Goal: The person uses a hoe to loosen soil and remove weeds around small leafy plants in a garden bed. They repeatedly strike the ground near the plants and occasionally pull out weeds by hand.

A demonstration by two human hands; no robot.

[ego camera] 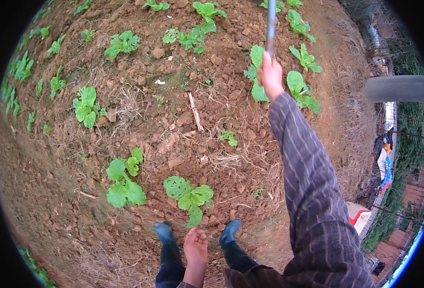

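Note:
My right hand (270, 75) grips a metal pole (271, 28), stretched out far ahead over the soil. The pole runs up past the top edge, where its far end is hidden. Leafy green plants grow below and on both sides of that hand. My left hand (196, 245) hangs low between my boots, fingers loosely curled, with nothing seen in it. Just above its fingertips is a leafy plant (190, 198) with holes in its leaves. Another leafy plant (123, 187) stands to the left of it.
Blue rubber boots (230, 232) stand on brown soil at the bed's near side. Rows of leafy plants (121, 44) spread ahead and left. Dry straw and a dry stalk (196, 112) lie mid-bed. Along the right run a wire fence (410, 158) and a red and white bag (357, 217).

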